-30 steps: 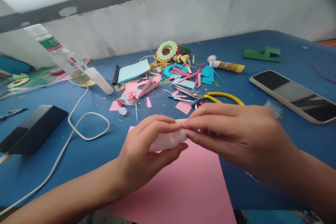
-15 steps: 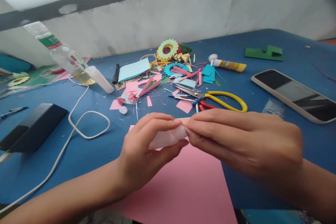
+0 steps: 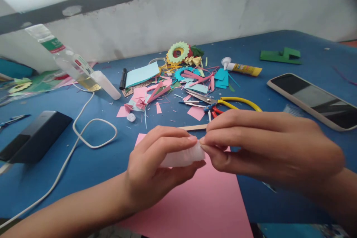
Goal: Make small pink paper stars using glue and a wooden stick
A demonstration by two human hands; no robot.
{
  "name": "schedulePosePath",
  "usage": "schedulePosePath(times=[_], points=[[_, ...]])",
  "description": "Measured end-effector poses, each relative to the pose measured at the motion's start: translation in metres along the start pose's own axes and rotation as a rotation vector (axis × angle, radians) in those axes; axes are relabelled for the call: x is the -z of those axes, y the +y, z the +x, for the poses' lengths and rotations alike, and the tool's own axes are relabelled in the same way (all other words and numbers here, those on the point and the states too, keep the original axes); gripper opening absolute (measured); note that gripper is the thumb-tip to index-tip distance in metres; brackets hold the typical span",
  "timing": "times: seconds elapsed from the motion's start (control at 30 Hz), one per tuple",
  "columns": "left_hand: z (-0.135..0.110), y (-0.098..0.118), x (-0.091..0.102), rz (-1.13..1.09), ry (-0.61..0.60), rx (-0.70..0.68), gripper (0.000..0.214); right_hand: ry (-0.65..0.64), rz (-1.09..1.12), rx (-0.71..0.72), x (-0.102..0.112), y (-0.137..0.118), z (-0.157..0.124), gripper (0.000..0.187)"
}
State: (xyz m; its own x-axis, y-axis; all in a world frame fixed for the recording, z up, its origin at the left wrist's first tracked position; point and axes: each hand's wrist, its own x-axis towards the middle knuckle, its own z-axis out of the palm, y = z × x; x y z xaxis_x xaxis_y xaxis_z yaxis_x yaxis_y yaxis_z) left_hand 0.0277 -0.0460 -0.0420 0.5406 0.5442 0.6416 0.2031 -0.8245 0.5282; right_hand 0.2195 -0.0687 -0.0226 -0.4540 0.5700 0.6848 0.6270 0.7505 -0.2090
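My left hand (image 3: 156, 169) is curved around a translucent whitish roll (image 3: 182, 157) that looks like clear tape, thumb below and fingers on top. At the roll's right edge, my right hand (image 3: 273, 145) has thumb and fingertips pinched together; what lies between them is too small to make out. Under both hands a pink paper sheet (image 3: 212, 200) reaches over the table's near edge. A flat wooden stick (image 3: 195, 128) lies just behind my fingers. Scissors with yellow handles (image 3: 242, 100) are partly covered by my right hand.
Paper scraps (image 3: 142, 93) and folded paper rings (image 3: 178, 52) lie mid-table. A yellow glue tube (image 3: 245, 69) and a phone (image 3: 312, 100) are to the right. Leftward are a leaning bottle (image 3: 67, 59), a white cable (image 3: 80, 134) and a dark box-shaped device (image 3: 41, 134).
Both hands have come slightly lower with the roll, and the right hand has shifted a little to the right. More of the wooden stick shows behind them.
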Motion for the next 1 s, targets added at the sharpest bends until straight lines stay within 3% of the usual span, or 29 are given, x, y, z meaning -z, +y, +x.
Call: schedulePosePath(times=[0.27,0.53,0.73,1.0], points=[[-0.001,-0.001,0.001,-0.035,0.029,0.009,0.025,0.05,0.029,-0.011,0.004,-0.005,0.002,0.015],[-0.001,-0.002,0.004,-0.052,0.055,0.014,0.027,-0.058,0.433,-0.167,0.004,-0.006,0.01,0.015],[0.002,-0.001,0.007,-0.02,0.042,-0.002,0.028,-0.105,0.517,-0.199,0.007,-0.008,0.01,0.019],[0.005,0.0,0.007,0.051,0.001,-0.061,0.028,0.061,0.484,-0.284,0.004,-0.008,0.007,0.014]])
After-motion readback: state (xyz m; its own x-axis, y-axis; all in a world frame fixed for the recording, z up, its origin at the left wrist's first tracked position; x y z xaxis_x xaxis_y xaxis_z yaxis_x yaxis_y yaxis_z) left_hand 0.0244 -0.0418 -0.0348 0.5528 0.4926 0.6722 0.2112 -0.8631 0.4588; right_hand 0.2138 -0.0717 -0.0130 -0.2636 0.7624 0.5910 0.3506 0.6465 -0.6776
